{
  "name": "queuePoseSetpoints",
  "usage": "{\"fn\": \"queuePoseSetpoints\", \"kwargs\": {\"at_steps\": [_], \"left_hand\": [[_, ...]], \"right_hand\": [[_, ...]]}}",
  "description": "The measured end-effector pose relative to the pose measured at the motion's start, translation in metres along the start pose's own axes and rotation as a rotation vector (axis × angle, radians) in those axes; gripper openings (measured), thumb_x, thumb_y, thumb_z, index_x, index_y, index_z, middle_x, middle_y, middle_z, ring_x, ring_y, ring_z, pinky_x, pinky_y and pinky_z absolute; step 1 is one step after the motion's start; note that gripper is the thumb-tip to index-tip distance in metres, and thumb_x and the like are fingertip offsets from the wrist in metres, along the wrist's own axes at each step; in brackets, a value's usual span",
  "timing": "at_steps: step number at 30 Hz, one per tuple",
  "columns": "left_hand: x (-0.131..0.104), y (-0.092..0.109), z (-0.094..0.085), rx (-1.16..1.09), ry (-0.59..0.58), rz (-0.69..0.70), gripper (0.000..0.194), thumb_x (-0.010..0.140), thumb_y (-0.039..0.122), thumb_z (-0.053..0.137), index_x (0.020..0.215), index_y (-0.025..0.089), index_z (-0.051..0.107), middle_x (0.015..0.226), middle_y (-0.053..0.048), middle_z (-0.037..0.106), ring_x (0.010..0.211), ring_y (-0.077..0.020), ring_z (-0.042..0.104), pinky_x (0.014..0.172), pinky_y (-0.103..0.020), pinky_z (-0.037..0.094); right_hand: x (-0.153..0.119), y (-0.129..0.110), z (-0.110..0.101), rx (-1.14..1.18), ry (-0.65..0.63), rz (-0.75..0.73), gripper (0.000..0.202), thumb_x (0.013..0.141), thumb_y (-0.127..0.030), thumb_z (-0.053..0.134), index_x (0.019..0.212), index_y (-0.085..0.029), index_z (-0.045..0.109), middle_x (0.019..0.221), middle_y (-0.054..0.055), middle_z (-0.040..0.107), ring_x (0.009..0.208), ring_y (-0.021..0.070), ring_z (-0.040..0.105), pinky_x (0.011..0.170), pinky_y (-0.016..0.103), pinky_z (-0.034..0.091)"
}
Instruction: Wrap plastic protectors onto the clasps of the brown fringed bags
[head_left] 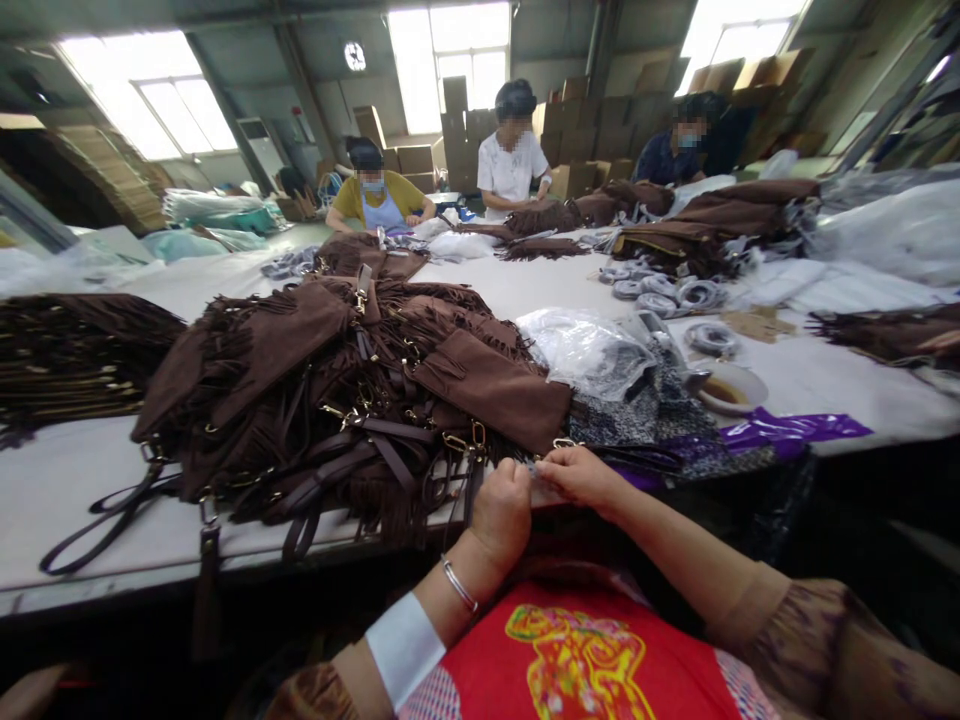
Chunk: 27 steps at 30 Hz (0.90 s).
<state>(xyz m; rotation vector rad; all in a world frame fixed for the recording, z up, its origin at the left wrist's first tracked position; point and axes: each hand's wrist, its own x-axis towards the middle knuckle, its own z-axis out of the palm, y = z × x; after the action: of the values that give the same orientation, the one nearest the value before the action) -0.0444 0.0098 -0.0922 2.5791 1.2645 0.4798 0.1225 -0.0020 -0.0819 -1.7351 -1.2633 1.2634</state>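
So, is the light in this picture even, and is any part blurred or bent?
Head view: the windows are blown out white, the near edge under the table is dark, straight lines bow toward the corners, and both hands look slightly soft.

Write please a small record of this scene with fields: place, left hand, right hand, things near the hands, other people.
place: long white table in a workshop with cardboard boxes at the back
left hand: left hand closed at the table edge, bracelet on the wrist
right hand: right hand pinching a small metal piece, too small to identify
near the hands: pile of brown fringed bags with straps and gold clasps; plastic wrap; bowl; purple sheet
other people: three persons at the far side
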Motion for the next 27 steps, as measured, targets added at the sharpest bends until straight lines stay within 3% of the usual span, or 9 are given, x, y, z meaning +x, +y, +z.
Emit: {"fn": "queuePoseSetpoints", "kwargs": {"at_steps": [7, 13, 15, 17, 22, 27], "left_hand": [[-0.003, 0.002, 0.003, 0.012, -0.013, 0.045, 0.022, 0.092, 0.011, 0.036, 0.092, 0.019, 0.057, 0.089, -0.01, 0.057, 0.078, -0.0226, 0.053, 0.063, -0.031, 0.035], [-0.001, 0.003, -0.001, -0.102, -0.005, -0.052, 0.021, 0.091, 0.012, 0.038, 0.086, 0.019, 0.058, 0.086, -0.011, 0.06, 0.073, -0.0198, 0.054, 0.063, -0.031, 0.036], [0.002, 0.003, -0.003, -0.264, 0.032, -0.103, 0.013, 0.088, 0.015, 0.047, 0.08, 0.019, 0.057, 0.081, -0.008, 0.061, 0.074, -0.0193, 0.055, 0.065, -0.03, 0.038], [0.006, 0.002, -0.006, -0.495, 0.001, -0.237, 0.009, 0.083, 0.019, 0.054, 0.074, 0.019, 0.055, 0.071, -0.004, 0.061, 0.068, -0.017, 0.055, 0.062, -0.028, 0.039], [0.016, -0.005, -0.017, -1.282, -0.325, -0.754, 0.015, 0.078, 0.029, 0.063, 0.077, 0.017, 0.053, 0.057, 0.003, 0.054, 0.046, -0.0085, 0.047, 0.042, -0.019, 0.032], [0.02, -0.014, -0.025, -1.825, -0.533, -0.954, 0.009, 0.079, 0.018, 0.062, 0.082, 0.013, 0.055, 0.057, 0.005, 0.047, 0.039, -0.002, 0.04, 0.036, -0.011, 0.028]], "right_hand": [[0.005, -0.005, -0.002, -0.176, 0.168, -0.194, 0.018, 0.068, -0.029, 0.061, 0.059, -0.015, 0.068, 0.059, 0.001, 0.064, 0.059, 0.013, 0.053, 0.057, 0.024, 0.038], [0.01, -0.007, 0.008, 0.081, 0.304, -0.028, 0.017, 0.062, -0.033, 0.065, 0.057, -0.016, 0.064, 0.056, 0.0, 0.061, 0.056, 0.0128, 0.051, 0.053, 0.023, 0.04], [0.011, -0.006, 0.013, 0.168, 0.344, 0.017, 0.021, 0.06, -0.036, 0.067, 0.058, -0.016, 0.063, 0.054, 0.0, 0.059, 0.052, 0.0118, 0.049, 0.049, 0.023, 0.038], [0.011, -0.006, 0.015, 0.243, 0.36, 0.044, 0.026, 0.06, -0.04, 0.069, 0.059, -0.016, 0.061, 0.05, -0.001, 0.056, 0.048, 0.0105, 0.045, 0.046, 0.023, 0.035], [0.0, -0.001, 0.0, 0.288, 0.361, -0.015, 0.036, 0.068, -0.052, 0.065, 0.065, -0.016, 0.059, 0.045, -0.004, 0.046, 0.042, 0.0078, 0.035, 0.041, 0.023, 0.026], [-0.016, 0.01, -0.006, 0.237, 0.155, -0.038, 0.031, 0.071, -0.039, 0.064, 0.09, -0.015, 0.064, 0.061, -0.002, 0.059, 0.051, 0.0097, 0.046, 0.048, 0.022, 0.035]]}}
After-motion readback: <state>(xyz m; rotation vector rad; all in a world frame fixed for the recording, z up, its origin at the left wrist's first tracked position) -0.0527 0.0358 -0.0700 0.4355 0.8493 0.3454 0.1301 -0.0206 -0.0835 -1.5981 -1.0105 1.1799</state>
